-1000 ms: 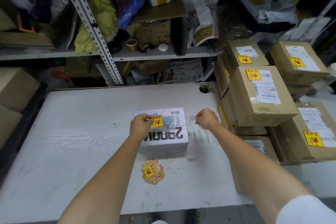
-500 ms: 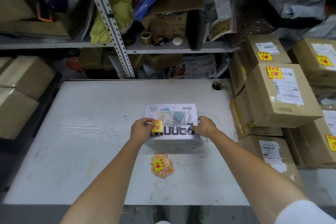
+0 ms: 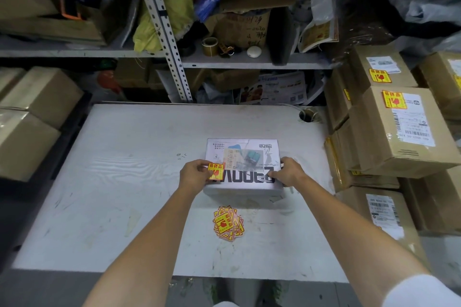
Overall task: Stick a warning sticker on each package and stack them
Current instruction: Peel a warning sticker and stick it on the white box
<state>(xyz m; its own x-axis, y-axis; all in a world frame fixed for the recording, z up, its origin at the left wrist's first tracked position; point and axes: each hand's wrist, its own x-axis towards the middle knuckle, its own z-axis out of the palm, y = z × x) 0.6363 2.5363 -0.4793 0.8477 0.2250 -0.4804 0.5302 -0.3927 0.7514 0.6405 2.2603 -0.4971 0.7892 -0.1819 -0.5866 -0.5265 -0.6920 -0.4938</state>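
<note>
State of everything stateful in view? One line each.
white box: flat on table, unstacked.
warning sticker: at white box's near-left corner, pinched.
left hand: pinches warning sticker.
right hand: grips white box's right edge.
sticker pile: loose heap on table.
brown boxes: stacked at right, several stickered.

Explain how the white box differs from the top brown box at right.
The white box is printed; the brown box is plain cardboard. The white box lies on the table, gripped by the right hand; the brown box sits on other boxes, untouched. The brown box bears a warning label; the white box's sticker is pinched by the left hand at its corner. Both are closed.
</note>
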